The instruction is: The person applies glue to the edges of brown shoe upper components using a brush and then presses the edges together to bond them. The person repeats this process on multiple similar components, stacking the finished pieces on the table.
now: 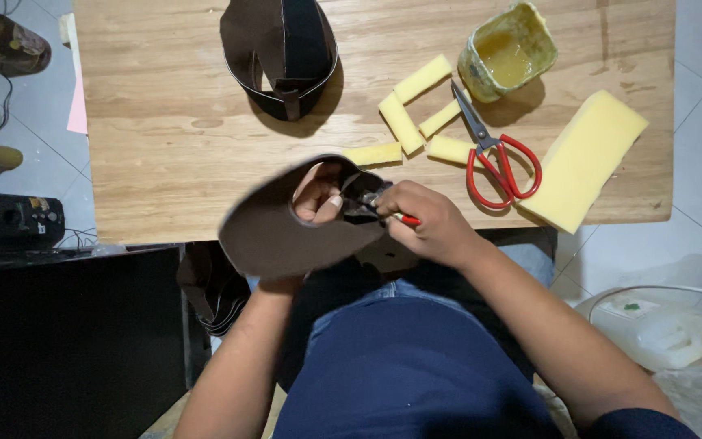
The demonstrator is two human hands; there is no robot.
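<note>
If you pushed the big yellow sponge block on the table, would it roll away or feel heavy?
Probably neither. The yellow sponge block has flat sides and lies flat on the wooden table, so it would likely slide, not roll. It looks like soft foam, so it is probably light for its size and squashy when squeezed.

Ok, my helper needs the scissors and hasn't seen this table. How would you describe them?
On the wooden table, look right, between the yellowish pot and the big yellow foam block. The scissors lie among small foam strips, alone in having red loop handles.
</note>
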